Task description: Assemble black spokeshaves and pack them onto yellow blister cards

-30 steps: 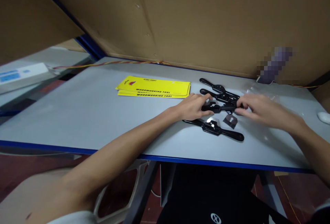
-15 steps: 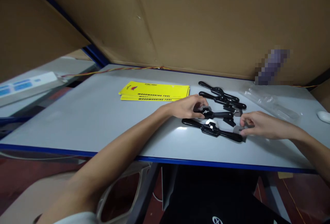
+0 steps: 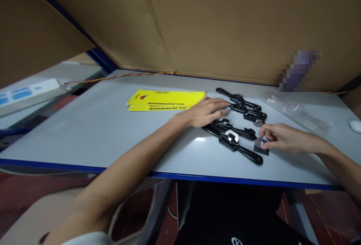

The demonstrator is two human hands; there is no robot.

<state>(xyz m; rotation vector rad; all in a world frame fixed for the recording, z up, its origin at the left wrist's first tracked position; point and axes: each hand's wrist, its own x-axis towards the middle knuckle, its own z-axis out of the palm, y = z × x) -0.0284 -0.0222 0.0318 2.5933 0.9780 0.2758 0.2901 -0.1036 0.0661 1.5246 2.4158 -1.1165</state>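
Several black spokeshaves lie side by side on the grey table. The nearest spokeshave [image 3: 249, 155] has a bright silver plate at its middle. Just behind it, a second spokeshave [image 3: 241, 132] is partly covered by my left hand [image 3: 205, 111], whose fingers stretch out with the thumb apart. Those fingertips reach the left handle of a third spokeshave [image 3: 257, 114]. My right hand [image 3: 287, 138] pinches a flat grey metal blade [image 3: 258, 148] between thumb and forefinger, low over the table by the handle ends. A small dark part with a metal piece [image 3: 251, 118] lies behind it.
Yellow printed cards [image 3: 163, 97] are stacked left of the spokeshaves. Clear plastic packaging [image 3: 299, 113] lies behind my right hand. A white mouse [image 3: 354, 126] sits at the right edge, and a cardboard wall [image 3: 220, 31] rises behind. A power strip [image 3: 31, 93] is far left.
My left hand has let go of the second spokeshave and its fingers have straightened. The two nearest spokeshaves have turned a little. The right hand's blade has moved slightly left.
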